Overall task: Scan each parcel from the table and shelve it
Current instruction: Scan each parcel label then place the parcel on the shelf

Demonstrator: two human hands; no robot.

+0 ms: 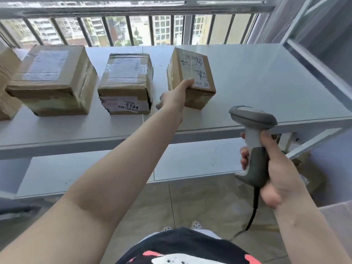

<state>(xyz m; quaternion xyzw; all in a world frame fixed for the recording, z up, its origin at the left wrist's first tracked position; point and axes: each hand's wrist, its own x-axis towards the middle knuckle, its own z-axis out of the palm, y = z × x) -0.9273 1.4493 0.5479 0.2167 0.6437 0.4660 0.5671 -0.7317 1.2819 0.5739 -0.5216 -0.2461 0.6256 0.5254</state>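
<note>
A small cardboard parcel (192, 77) with a handwritten label stands on the white upper shelf (266, 82), tilted a little. My left hand (175, 96) reaches out and grips its near left corner, thumb on top. My right hand (274, 168) holds a grey and white barcode scanner (253, 134) by its handle, in front of the shelf edge, its head pointing toward the shelf. Its black cable hangs down to the floor.
Two more taped parcels sit on the same shelf: one marked 5144 (125, 84) and a larger one (53, 79) at the left. A further box (7, 82) is cut off at the left edge. A lower shelf (95, 168) lies beneath. Window bars (133, 29) run behind.
</note>
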